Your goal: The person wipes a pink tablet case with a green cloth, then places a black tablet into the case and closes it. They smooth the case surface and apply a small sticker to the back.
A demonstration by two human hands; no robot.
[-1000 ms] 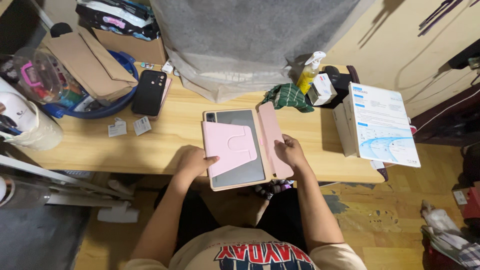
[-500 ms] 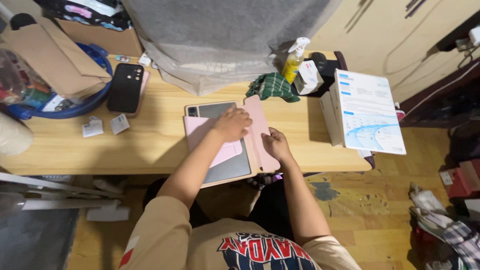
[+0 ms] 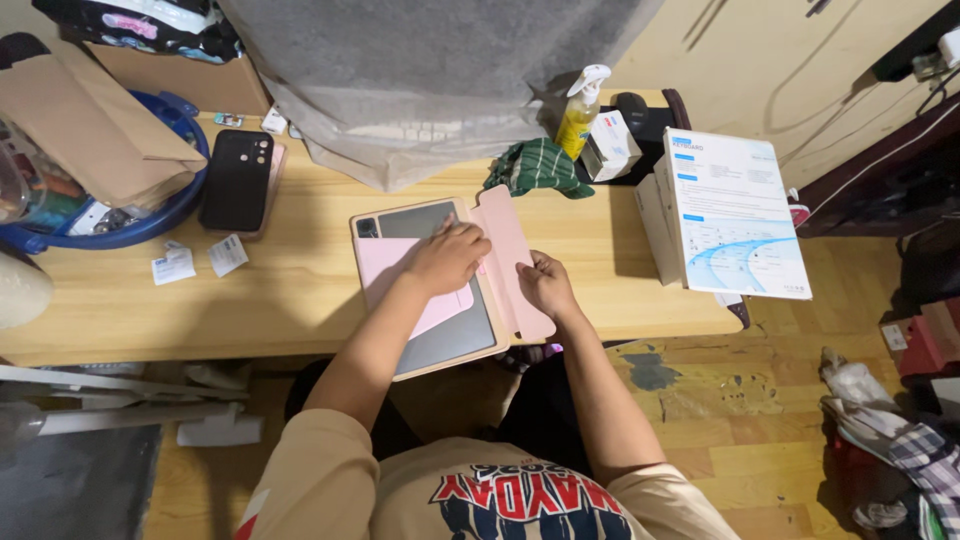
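- Tablet (image 3: 440,330): rigid, probably fragile; soft pink cover (image 3: 505,255).
- Left hand (image 3: 447,258) presses flat on it, holding nothing.
- Right hand (image 3: 545,285) pinches the cover's right edge.

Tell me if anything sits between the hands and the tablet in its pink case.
Nothing visible does. The left hand rests directly on the tablet, over its pink cover, and the right hand grips the case's folded flap at the right edge.

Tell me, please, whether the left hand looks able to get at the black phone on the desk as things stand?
Probably yes. The left hand rests on the pink tablet case, and only bare desk lies between it and the black phone.
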